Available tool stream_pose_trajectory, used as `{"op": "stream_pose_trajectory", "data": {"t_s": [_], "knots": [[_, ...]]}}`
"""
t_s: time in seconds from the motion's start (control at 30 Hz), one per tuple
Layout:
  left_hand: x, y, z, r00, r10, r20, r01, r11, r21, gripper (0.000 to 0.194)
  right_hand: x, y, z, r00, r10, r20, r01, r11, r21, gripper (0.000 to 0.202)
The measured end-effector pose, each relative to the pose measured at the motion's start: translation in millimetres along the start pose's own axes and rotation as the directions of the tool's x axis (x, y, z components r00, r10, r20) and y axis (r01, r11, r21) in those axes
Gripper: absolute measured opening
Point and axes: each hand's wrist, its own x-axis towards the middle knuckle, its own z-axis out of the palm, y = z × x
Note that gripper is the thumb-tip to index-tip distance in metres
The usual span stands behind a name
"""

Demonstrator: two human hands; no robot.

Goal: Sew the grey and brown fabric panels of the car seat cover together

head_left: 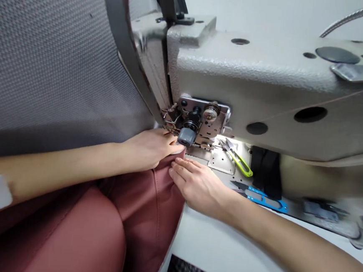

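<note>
A dark red, leather-like cover with stitched seams (pixel 157 201) lies bunched up to the sewing area of a grey sewing machine (pixel 260 87). My left hand (pixel 145 150) is at the cover's far end, its thumb and fingers closed on the edge close beside the needle area. Some of its fingertips are hidden behind the machine's tension knob (pixel 187 136). My right hand (pixel 199 185) rests flat on the right side of the cover, fingers stretched out and close together. The needle itself is hidden from view.
Yellow-green thread snips (pixel 240 162) lie on the lit machine bed, right of the needle area. Blue snips (pixel 266 199) lie nearer me, above my right forearm. A black strap-like piece (pixel 266 172) hangs behind them. Grey mesh-textured material (pixel 55 59) rises on the left.
</note>
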Motion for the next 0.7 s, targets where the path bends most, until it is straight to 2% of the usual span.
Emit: {"op": "stream_pose_trajectory", "data": {"t_s": [0.27,0.4,0.57,0.63,0.7], "knots": [[0.1,12.1,0.7,0.999,-0.031,-0.044,0.030,0.999,-0.009,0.021,1.6,-5.8,6.5,0.997,0.073,0.005,-0.072,0.997,-0.040,0.040],[5.6,12.3,2.1,0.998,-0.051,-0.029,0.052,0.998,0.020,0.028,3.3,-1.1,6.7,0.992,0.123,0.032,-0.122,0.992,-0.008,0.042],[18.3,13.2,-1.9,0.995,-0.098,0.010,0.098,0.994,-0.044,0.030,4.9,5.7,6.5,0.982,0.179,0.057,-0.182,0.981,0.059,0.044],[1.9,16.9,-9.7,0.996,-0.075,-0.039,0.072,0.994,-0.080,0.032,4.1,7.0,5.4,0.982,0.175,0.075,-0.181,0.980,0.081,0.044],[-37.2,21.9,-18.4,0.989,-0.057,-0.133,0.039,0.990,-0.134,0.033,2.5,7.6,3.1,0.982,0.171,0.078,-0.178,0.979,0.095,0.045]]}}
